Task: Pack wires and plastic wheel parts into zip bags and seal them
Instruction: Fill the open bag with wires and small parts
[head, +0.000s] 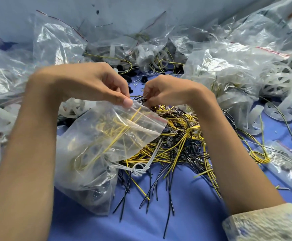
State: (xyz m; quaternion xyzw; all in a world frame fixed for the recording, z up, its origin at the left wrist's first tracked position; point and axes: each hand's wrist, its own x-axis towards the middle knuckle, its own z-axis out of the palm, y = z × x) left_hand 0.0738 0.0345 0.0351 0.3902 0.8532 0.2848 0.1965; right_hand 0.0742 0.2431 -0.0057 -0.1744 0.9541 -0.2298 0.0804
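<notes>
Though crumpled, clear bag (96,136) of wires (119,134)

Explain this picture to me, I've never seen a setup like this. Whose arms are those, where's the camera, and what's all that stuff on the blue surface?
There is no machine here. These are a person's two bare arms, filmed by a wide-angle camera worn on their head, looking forward and down. That is the only view.

The left hand pinches the top edge of a clear zip bag that holds yellow wires. The right hand has its fingers curled into a tangle of yellow and black wires and seems to pinch a few dark ones.

All of it lies on a blue surface. Around it sit more crumpled clear bags and white plastic wheel parts.
</notes>
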